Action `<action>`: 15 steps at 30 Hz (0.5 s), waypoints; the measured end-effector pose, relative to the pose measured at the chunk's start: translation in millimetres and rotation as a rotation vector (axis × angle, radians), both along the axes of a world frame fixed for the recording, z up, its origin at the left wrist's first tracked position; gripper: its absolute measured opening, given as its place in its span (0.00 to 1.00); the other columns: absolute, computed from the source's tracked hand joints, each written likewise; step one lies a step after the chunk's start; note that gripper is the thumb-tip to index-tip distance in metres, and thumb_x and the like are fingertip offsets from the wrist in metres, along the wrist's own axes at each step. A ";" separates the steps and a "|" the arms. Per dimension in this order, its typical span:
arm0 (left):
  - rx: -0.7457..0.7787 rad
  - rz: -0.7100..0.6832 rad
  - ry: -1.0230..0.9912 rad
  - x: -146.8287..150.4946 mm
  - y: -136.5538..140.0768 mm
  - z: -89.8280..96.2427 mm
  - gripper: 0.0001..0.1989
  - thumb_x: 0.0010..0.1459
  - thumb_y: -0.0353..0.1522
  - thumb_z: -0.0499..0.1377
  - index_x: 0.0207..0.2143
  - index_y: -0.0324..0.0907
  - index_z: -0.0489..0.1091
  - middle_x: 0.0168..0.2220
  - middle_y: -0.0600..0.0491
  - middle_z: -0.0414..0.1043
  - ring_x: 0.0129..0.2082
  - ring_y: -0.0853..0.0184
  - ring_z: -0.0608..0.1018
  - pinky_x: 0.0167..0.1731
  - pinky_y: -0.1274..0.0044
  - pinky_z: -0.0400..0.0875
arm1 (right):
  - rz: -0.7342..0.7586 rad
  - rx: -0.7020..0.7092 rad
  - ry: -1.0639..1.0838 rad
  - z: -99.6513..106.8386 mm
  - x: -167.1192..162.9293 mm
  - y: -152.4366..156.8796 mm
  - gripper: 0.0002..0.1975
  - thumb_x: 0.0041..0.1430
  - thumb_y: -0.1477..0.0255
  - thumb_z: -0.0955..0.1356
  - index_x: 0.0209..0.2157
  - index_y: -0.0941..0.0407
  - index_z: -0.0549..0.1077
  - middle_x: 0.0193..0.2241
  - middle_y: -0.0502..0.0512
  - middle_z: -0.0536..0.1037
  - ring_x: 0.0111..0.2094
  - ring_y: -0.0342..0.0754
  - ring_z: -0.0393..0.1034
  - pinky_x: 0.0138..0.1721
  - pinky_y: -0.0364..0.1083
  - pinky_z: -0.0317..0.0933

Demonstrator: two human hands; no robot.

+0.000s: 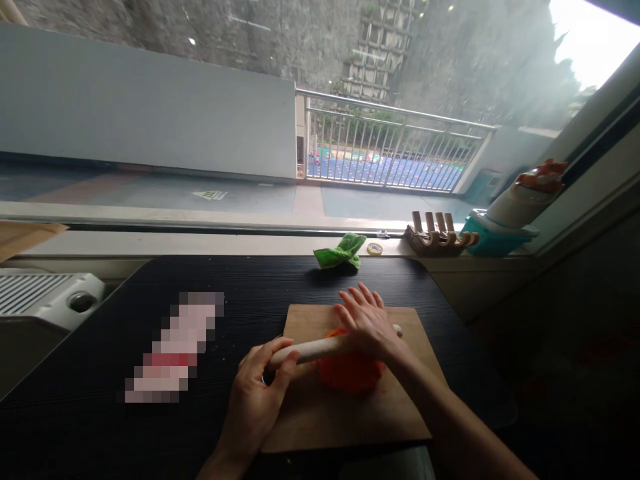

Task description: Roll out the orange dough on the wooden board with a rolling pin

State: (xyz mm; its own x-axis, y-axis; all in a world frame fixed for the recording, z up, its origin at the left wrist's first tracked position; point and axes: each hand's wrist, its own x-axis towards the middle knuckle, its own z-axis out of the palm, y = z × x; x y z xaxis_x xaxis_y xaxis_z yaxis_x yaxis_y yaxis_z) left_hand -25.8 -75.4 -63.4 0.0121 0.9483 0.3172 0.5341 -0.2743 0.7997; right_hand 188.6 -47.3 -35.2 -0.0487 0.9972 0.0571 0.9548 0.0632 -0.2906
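A pale wooden rolling pin [320,349] lies at a slant across a flattened orange mass [350,373] that looks like dough. Both rest on a wooden board [310,420] on the dark table. My left hand [257,380] is closed round the pin's left end, thumb and fingers on it. Over its right part lies my right hand [369,320], palm down on the pin, with fingers stretched out and spread. The pin's right tip shows just past that hand. Part of the dough is hidden under the pin and my right hand.
A crumpled green cloth [343,251] lies at the table's back edge, beside a roll of tape [375,249] on the sill. Further right stand a brown rack [435,240] and a teal box [500,233]. A blurred-out pinkish item [175,347] lies left on the table [110,360].
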 end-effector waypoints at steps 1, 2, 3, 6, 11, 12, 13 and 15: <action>0.015 0.007 0.010 -0.4 1.9 -0.3 0.16 0.53 0.46 0.56 0.36 0.46 0.74 0.35 0.54 0.75 0.37 0.63 0.77 0.40 0.73 0.70 | 0.005 -0.007 0.010 2.7 -0.3 9.7 0.25 0.66 0.58 0.52 0.58 0.55 0.61 0.60 0.57 0.60 0.64 0.55 0.40 0.60 0.60 0.39; 0.027 0.005 0.024 -1.0 2.8 -0.7 0.16 0.54 0.46 0.55 0.37 0.47 0.73 0.35 0.54 0.75 0.36 0.63 0.77 0.40 0.73 0.70 | 0.017 -0.012 0.018 5.2 0.1 16.3 0.25 0.66 0.58 0.52 0.58 0.55 0.60 0.60 0.57 0.60 0.64 0.54 0.40 0.60 0.59 0.40; 0.042 -0.006 0.043 -2.1 2.1 -1.0 0.15 0.54 0.46 0.55 0.37 0.47 0.73 0.35 0.54 0.75 0.36 0.64 0.77 0.40 0.73 0.70 | 0.037 -0.011 0.021 7.3 1.4 18.2 0.25 0.66 0.58 0.52 0.58 0.54 0.60 0.60 0.56 0.60 0.64 0.53 0.40 0.61 0.57 0.40; 0.165 -0.086 0.132 -6.8 -10.2 -2.7 0.11 0.54 0.42 0.58 0.38 0.48 0.72 0.34 0.57 0.75 0.36 0.65 0.76 0.44 0.71 0.67 | 0.178 -0.001 0.008 9.3 8.6 0.1 0.23 0.66 0.59 0.53 0.58 0.51 0.61 0.60 0.52 0.60 0.64 0.51 0.40 0.62 0.56 0.37; 0.360 -0.202 0.311 -14.1 -32.3 -2.4 0.13 0.54 0.36 0.60 0.44 0.49 0.69 0.36 0.58 0.76 0.36 0.66 0.76 0.51 0.69 0.59 | 0.390 0.020 -0.032 7.6 10.4 -3.2 0.22 0.65 0.59 0.56 0.57 0.49 0.62 0.59 0.50 0.61 0.64 0.49 0.39 0.62 0.56 0.34; 0.373 -0.185 0.329 -15.2 -33.2 -1.9 0.13 0.56 0.36 0.58 0.44 0.48 0.68 0.36 0.58 0.76 0.36 0.66 0.76 0.50 0.69 0.59 | 0.398 0.020 -0.031 7.8 7.8 6.8 0.22 0.65 0.59 0.56 0.57 0.50 0.62 0.59 0.51 0.62 0.64 0.49 0.39 0.62 0.55 0.35; 0.383 -0.164 0.343 -16.3 -33.4 -1.5 0.13 0.57 0.36 0.57 0.45 0.48 0.68 0.36 0.57 0.76 0.36 0.65 0.76 0.49 0.69 0.59 | 0.405 0.016 -0.026 8.2 5.5 16.9 0.23 0.65 0.59 0.56 0.57 0.51 0.62 0.59 0.51 0.62 0.64 0.49 0.40 0.62 0.55 0.37; 0.399 -0.147 0.368 -17.7 -34.5 -1.5 0.14 0.57 0.35 0.57 0.46 0.47 0.67 0.36 0.56 0.76 0.36 0.65 0.76 0.49 0.69 0.59 | 0.427 0.002 -0.019 9.4 4.3 29.6 0.24 0.65 0.58 0.55 0.58 0.52 0.61 0.59 0.52 0.61 0.64 0.49 0.41 0.62 0.54 0.38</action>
